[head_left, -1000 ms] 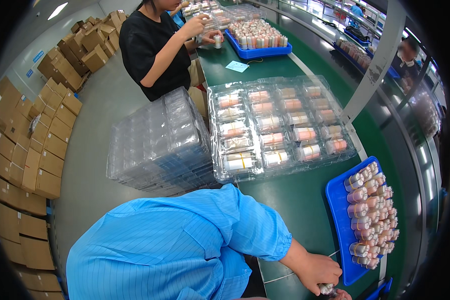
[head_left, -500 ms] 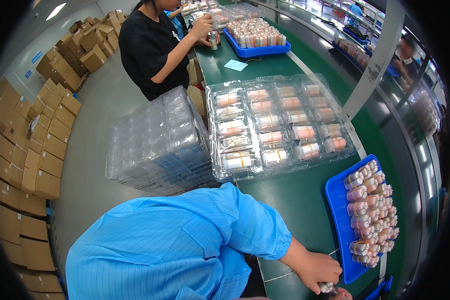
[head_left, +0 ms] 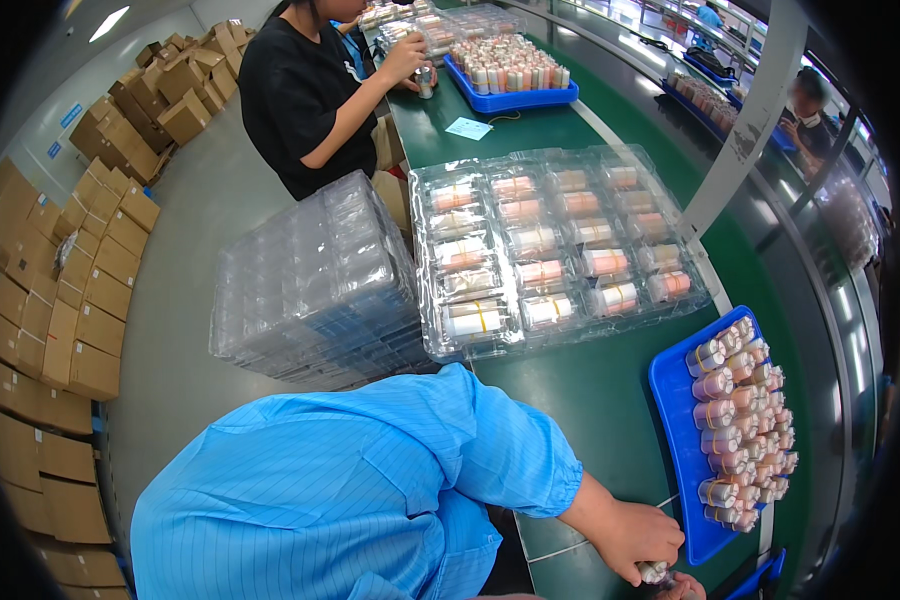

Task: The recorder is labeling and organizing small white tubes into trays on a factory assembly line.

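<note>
My left hand (head_left: pixel 635 540), at the end of a light blue sleeve, curls over a small bundle of pale, rounded tubes (head_left: pixel 653 572) above the green table. Only the ends of these tubes show below its fingers. My right hand (head_left: pixel 683 587) is at the lower edge, close against the bundle and mostly cut off. Its visible fingers are bent, and what they grip is hidden. Beside my hands is a blue tray (head_left: pixel 675 420) with many pink and white tube bundles (head_left: pixel 730 440) tied with yellowish bands.
A clear plastic blister tray (head_left: pixel 560 240) of banded bundles lies farther along the green table (head_left: pixel 560 385). Stacked clear trays (head_left: pixel 315 275) stand to its left. A co-worker in black (head_left: pixel 300 100) is beyond, near another blue tray (head_left: pixel 520 100). A white post (head_left: pixel 745 120) rises at right.
My hands stay almost in place around the bundle. Across the line at right, another person's head and arm have shifted slightly.
</note>
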Action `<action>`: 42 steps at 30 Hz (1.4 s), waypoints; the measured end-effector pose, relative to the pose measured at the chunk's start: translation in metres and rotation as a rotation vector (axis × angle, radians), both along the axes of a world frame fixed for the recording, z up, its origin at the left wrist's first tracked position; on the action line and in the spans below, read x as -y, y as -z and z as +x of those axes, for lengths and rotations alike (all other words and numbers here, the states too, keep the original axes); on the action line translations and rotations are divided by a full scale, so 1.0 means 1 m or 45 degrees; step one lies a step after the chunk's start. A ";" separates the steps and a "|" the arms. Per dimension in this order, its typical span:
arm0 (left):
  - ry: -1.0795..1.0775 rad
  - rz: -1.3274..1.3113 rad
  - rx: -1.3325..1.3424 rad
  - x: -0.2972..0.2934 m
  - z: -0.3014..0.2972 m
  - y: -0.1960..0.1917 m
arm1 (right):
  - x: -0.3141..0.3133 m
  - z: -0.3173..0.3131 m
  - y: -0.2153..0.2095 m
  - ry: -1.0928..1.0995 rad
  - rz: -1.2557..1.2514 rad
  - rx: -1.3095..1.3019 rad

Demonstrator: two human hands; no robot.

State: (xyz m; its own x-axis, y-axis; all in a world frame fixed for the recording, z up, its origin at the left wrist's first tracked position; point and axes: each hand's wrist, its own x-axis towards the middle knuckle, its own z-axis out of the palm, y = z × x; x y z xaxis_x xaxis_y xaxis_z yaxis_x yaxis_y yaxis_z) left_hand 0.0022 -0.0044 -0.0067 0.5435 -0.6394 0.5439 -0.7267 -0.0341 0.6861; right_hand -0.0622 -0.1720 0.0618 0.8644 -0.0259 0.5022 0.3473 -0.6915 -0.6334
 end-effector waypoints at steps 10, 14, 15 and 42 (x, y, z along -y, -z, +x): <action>-0.017 -0.018 0.029 0.001 -0.001 0.001 | 0.006 -0.001 0.004 -0.011 0.002 -0.030; 0.000 -0.015 0.012 0.001 -0.001 0.001 | 0.000 -0.002 -0.004 -0.003 -0.025 -0.058; 0.001 -0.016 0.012 0.000 -0.001 0.001 | 0.000 -0.001 -0.003 -0.009 -0.030 -0.041; -0.003 -0.004 -0.010 0.001 -0.001 0.001 | 0.011 -0.001 -0.001 -0.062 0.021 -0.149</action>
State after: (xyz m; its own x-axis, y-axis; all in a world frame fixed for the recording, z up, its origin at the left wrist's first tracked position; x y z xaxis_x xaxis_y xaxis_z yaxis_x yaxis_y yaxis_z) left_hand 0.0013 -0.0056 -0.0077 0.5495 -0.6362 0.5416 -0.7210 -0.0337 0.6921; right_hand -0.0631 -0.1827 0.0623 0.9173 0.0102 0.3980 0.3036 -0.6646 -0.6827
